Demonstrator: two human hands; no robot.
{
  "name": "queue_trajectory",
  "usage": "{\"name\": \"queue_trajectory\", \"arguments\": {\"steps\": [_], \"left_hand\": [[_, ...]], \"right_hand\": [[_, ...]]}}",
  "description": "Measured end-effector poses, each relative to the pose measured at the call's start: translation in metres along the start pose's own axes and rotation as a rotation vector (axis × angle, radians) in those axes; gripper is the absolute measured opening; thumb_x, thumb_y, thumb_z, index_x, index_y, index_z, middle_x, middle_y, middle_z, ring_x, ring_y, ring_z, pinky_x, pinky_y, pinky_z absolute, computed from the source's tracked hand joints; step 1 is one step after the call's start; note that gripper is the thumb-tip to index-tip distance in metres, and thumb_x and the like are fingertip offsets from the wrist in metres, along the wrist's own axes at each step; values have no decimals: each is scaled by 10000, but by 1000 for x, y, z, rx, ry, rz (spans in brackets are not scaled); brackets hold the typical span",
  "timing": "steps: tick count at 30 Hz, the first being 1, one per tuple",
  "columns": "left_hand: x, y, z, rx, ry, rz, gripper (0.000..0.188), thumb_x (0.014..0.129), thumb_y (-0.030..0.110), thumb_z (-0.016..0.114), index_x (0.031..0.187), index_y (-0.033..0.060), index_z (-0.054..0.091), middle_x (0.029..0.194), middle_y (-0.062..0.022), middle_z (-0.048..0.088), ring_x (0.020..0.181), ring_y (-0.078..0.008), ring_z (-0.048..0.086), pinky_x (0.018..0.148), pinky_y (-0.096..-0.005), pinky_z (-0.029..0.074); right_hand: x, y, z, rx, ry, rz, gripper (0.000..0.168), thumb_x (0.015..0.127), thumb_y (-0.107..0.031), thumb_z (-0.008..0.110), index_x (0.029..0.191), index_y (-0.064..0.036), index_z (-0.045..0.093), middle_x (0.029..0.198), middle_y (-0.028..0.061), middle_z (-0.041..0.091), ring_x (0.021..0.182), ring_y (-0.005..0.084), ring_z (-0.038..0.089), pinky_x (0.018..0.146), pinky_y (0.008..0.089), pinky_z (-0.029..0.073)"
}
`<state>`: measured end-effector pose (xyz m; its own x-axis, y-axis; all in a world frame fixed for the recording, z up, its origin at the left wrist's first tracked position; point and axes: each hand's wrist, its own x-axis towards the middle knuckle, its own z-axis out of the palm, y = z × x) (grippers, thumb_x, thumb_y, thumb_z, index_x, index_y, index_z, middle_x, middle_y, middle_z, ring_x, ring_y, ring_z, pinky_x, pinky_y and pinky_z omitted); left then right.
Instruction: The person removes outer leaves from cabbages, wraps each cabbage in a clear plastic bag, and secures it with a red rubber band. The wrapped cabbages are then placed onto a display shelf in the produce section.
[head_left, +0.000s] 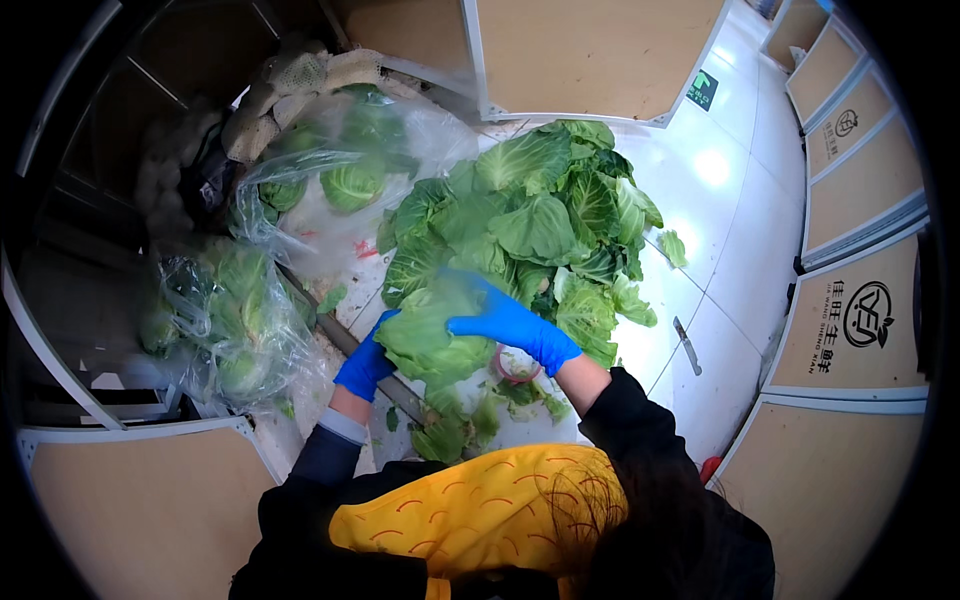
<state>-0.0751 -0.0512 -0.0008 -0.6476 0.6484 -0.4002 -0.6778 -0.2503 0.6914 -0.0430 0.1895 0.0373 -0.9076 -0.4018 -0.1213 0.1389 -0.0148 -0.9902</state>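
Note:
Both my hands wear blue gloves. My left hand (367, 360) holds the left side of a pale green cabbage (435, 349), its fingers partly hidden beneath the leaves. My right hand (510, 315) lies over the cabbage's upper right side, thumb against the leaves; its fingertips are blurred. Just beyond my hands, a large heap of loose cabbage leaves (532, 225) covers part of the floor. Smaller leaf scraps (442, 435) lie near my yellow apron. A roll of tape or similar pinkish ring (517, 365) sits below my right wrist.
A knife (686, 346) lies on the white tiles at right. At left, a clear plastic bag (247, 337) contains cabbages; another open plastic bag (292, 169) lies behind it, around a cabbage (352, 186). Board-panelled stands (600, 60) edge the floor behind the heap and at both sides.

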Motion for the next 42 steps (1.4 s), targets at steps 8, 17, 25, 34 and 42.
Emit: {"name": "queue_trajectory", "arguments": {"steps": [8,17,25,34,42], "left_hand": [[-17,30,26,38,-9,-20,533,882,247,537,1352,41,392,1311,-90,484,1146,-193,507,980,-331,404],[-16,4,-16,-168,-22,-148,462,924,296,486,1315,53,445,1253,-95,543,1116,-203,535,974,-350,415],[-5,-17,-16,-391,-79,-250,519,911,309,503,1342,40,400,1290,-93,507,1154,-194,504,996,-342,390],[-8,13,6,-149,-18,-127,621,851,292,590,1363,22,361,1314,-98,471,1166,-193,485,1015,-316,364],[-11,63,75,537,271,-25,575,923,373,470,1431,205,260,1264,-120,487,1049,-256,559,640,-363,558]], "right_hand": [[-15,-15,-13,-309,-33,-176,725,764,-280,702,1392,-166,357,942,88,502,869,167,487,785,313,399],[-20,-19,1,-493,44,-173,565,857,-283,576,1379,-198,378,564,123,478,495,205,483,511,351,397],[2,37,-1,-587,386,-180,162,809,-166,583,910,-42,610,842,214,596,635,378,559,544,416,453],[-19,101,-29,-50,385,31,351,920,-322,488,1189,-97,479,1042,164,581,868,299,613,649,372,521],[-42,69,-5,746,102,48,612,912,-446,457,1419,-157,273,1433,94,319,1242,320,401,956,550,377]]}}
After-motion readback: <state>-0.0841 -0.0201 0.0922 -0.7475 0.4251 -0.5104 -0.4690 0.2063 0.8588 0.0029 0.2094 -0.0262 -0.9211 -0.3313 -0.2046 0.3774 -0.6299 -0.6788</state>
